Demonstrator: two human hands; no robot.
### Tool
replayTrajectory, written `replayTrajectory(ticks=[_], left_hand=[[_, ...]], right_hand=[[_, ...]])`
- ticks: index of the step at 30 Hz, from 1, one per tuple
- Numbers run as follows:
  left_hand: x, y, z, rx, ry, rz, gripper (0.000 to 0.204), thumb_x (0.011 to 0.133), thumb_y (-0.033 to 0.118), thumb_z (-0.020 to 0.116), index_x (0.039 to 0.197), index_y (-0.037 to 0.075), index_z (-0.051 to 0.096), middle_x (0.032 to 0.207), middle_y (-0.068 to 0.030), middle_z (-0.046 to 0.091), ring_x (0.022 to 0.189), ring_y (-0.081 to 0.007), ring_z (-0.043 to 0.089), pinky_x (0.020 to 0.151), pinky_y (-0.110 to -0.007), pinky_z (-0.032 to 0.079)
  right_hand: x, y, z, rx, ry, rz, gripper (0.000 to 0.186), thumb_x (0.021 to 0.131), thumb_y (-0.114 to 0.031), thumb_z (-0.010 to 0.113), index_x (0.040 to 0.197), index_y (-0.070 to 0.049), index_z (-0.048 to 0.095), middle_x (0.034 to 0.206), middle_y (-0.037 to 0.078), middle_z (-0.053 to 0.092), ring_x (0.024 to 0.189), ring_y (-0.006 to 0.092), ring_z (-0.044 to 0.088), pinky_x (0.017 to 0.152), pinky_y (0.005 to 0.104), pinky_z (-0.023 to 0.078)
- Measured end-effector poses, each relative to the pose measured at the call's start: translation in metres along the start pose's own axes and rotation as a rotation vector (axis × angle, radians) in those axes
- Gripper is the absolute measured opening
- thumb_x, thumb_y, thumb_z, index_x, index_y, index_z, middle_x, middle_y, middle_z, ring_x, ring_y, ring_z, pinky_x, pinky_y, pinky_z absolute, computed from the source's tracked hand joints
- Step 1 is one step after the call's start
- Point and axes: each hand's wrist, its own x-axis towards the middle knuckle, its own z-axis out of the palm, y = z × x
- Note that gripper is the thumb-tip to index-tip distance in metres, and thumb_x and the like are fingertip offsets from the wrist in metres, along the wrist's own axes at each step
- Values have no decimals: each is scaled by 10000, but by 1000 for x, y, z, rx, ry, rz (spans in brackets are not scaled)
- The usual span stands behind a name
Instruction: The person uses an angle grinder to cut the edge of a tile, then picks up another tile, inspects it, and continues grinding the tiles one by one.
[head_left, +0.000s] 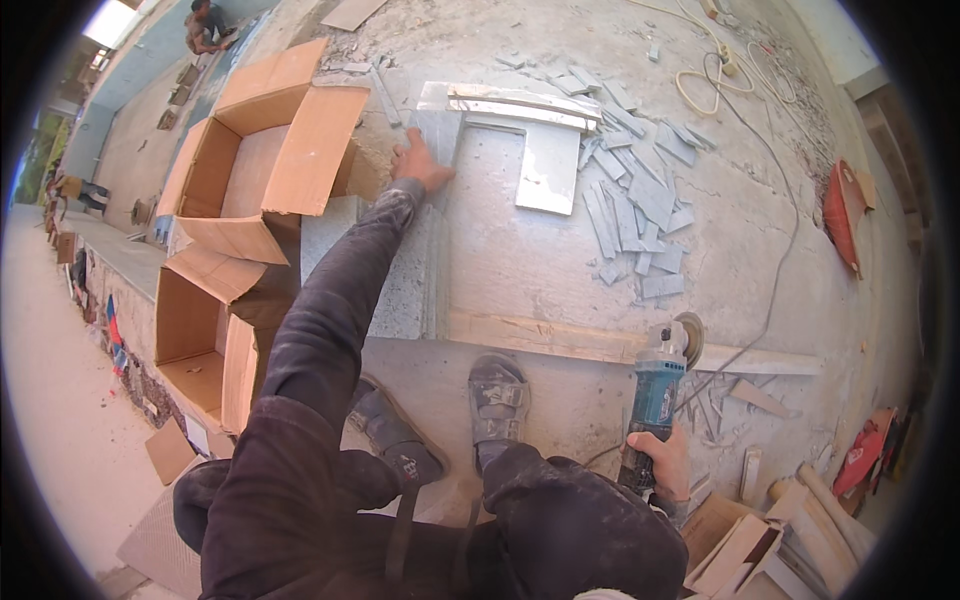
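At nine o'clock lies the stone-tile stack (400,292); near twelve, the left grip (422,168), spread open, touches a grey tile (437,130). At four, the right grip (664,458) wraps the angle grinder (656,395). Tile handling seems the step; next calls for firmer left hold.

Left grip (425,167), bare: fingers spread at the near end of 1 grey tile (437,128). Right grip (668,462), bare: closed around the rear body of 1 blue-and-black angle grinder (656,392), disc pointing away from the wearer. Stacked grey tiles (405,285), beside the left forearm. Pale, shiny slab (548,175), right of the left grip. Grey offcuts (650,195), scattered on the concrete floor (740,240). Long wooden strip (545,336), lying beyond the sandals (498,398). Cardboard boxes (318,140), 2, open, at left. Distant people (205,28), 2, upper left.
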Motion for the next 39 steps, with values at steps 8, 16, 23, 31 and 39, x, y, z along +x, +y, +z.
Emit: replayTrajectory(ticks=[8, 16, 23, 31, 39], left_hand=[[13, 1, -7, 43, -72, 0, 1135, 702, 342, 867, 1545, 92, 149, 1457, -352, 361, 1360, -479, 415, 1125, -529, 387], [-41, -7, -52, 79, 27, 322, 786, 793, 545, 784, 1333, 11, 581, 1341, -295, 555, 1268, -435, 521, 1065, -476, 434], [-221, -21, -52, 184, 325, 24, 851, 770, 608, 783, 1347, 19, 571, 1295, -253, 533, 1258, -410, 463, 1045, -514, 400], [-282, -32, -50, 196, 253, -152, 1043, 715, 553, 836, 1484, 24, 371, 1331, -256, 460, 1257, -426, 426, 1031, -522, 405], [-269, -49, -101, -270, 45, -144, 896, 774, 491, 777, 1465, 35, 436, 1324, -232, 538, 1084, -356, 576, 907, -505, 488]], right_hand=[[-3, -4, 8, -9, 14, -4, 368, 746, -112, 771, 1048, -10, 587, 796, 43, 646, 659, 134, 622, 626, 266, 501], [6, -2, 15, -15, -16, -50, 344, 745, -153, 776, 1002, -15, 594, 771, 44, 633, 638, 131, 610, 601, 273, 496], [10, -5, 30, -9, -82, -84, 340, 757, -147, 746, 1025, -15, 585, 801, 57, 627, 646, 140, 604, 603, 281, 492], [6, -6, 42, -54, -174, -114, 330, 757, -128, 746, 1026, -20, 587, 800, 40, 612, 652, 135, 601, 605, 280, 491], [-28, -15, 59, -80, -113, -145, 338, 763, -103, 746, 1034, -14, 566, 799, 51, 610, 628, 145, 613, 575, 289, 505]])
